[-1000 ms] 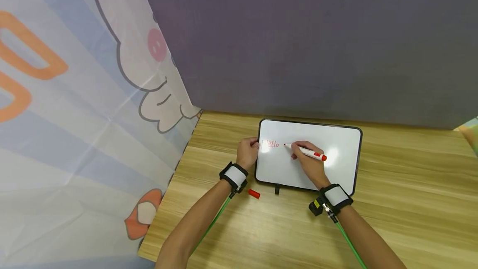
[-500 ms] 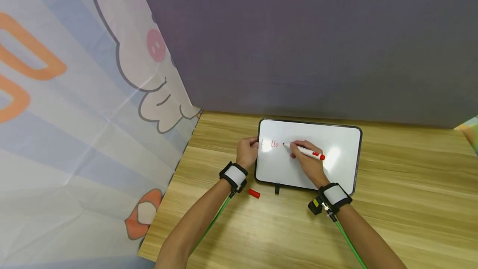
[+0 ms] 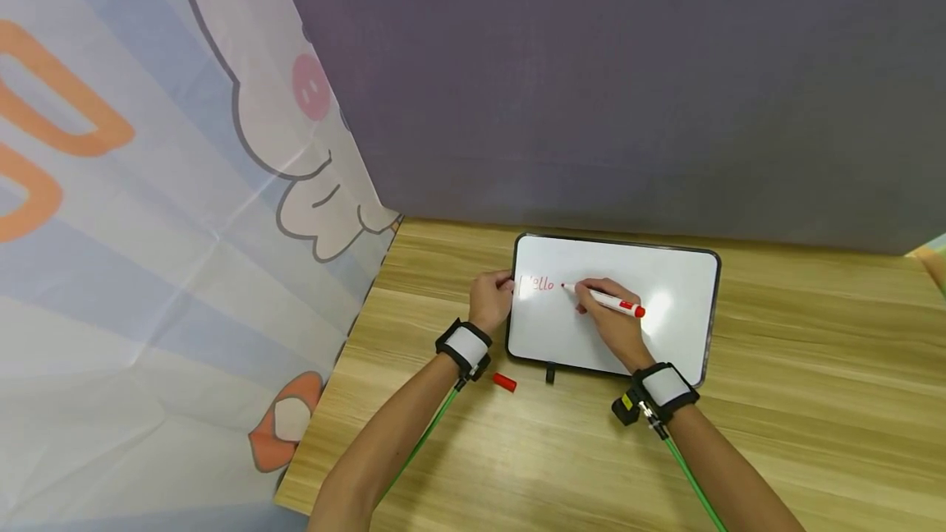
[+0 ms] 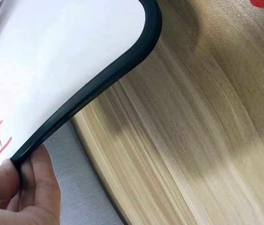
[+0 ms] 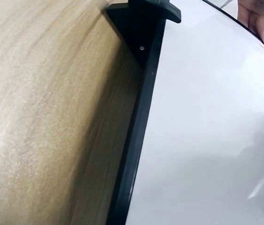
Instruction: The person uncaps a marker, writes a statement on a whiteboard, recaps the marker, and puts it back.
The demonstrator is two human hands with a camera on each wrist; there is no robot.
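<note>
In the head view, a black-framed whiteboard (image 3: 550,331) is seen on the wood-grained tabletop (image 3: 813,351), near a dark grey panel (image 3: 591,89) on the far side. Its left edge is held by the left hand (image 3: 489,304), some of whose fingers are hidden behind the frame. A white marker (image 3: 609,300) with a red end is gripped by the right hand (image 3: 617,331), its tip pointed left, beside the red word "Hello" (image 3: 543,284); the first letter is partly lost in glare. Whether the board is touched by the tip cannot be told. On the near side, a black stand (image 3: 550,373) is mostly covered by the board, and a red cap (image 3: 505,382) is seen to its left. Both forearms are cut off.

In the left wrist view, the board's edge is pinched between thumb and fingers, the latter partly hidden behind it. Only part of the right hand is shown, with the red marker tip cropped, so its grip cannot be judged there.

In the right wrist view, the stand is cut off at the near frame. The left grip is seen at the left edge; the right hand is reduced to blurred slivers.
</note>
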